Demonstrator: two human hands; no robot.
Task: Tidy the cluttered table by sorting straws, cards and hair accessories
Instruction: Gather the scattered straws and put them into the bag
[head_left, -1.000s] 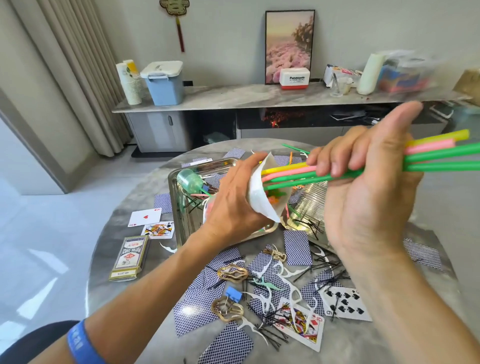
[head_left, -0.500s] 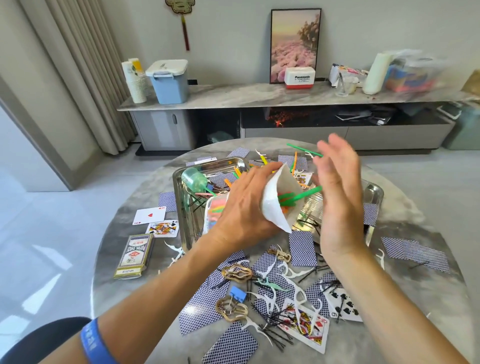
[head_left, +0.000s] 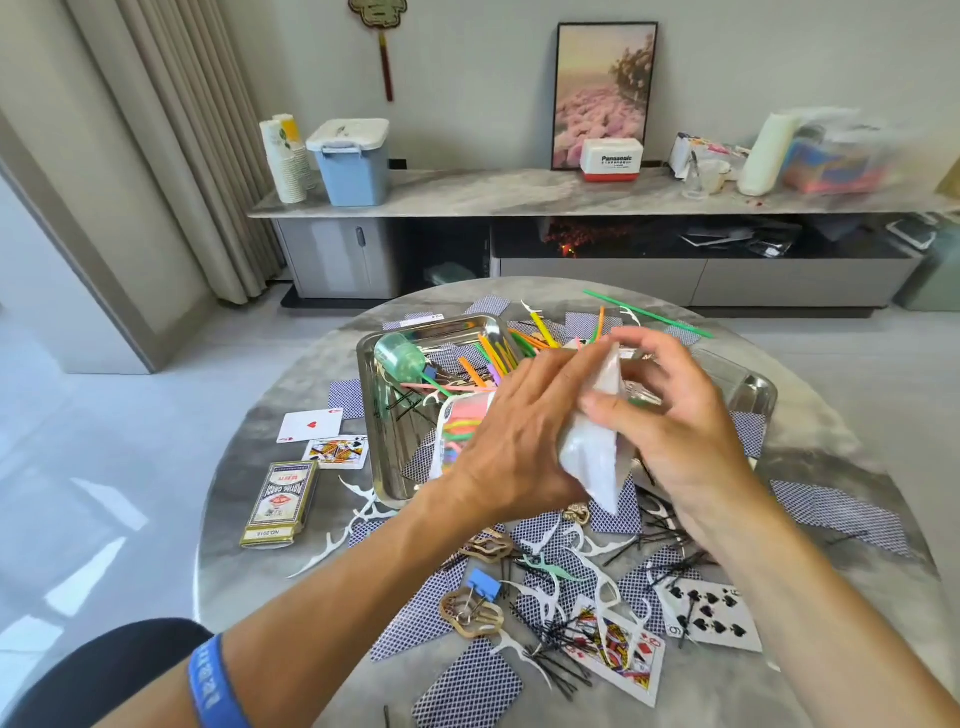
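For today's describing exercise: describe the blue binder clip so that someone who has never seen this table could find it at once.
Start at the round grey marble table and go to its near edge, between the person's two forearms. There the blue binder clip sits on the pile of blue-backed cards, just above a tan, wavy-edged hair clip. It is the only solid blue, boxy piece among the white combs and black hairpins.

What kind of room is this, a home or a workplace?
Probably a home living room: a low cabinet along the wall, a framed picture leaning on it, long curtains, and a round table.
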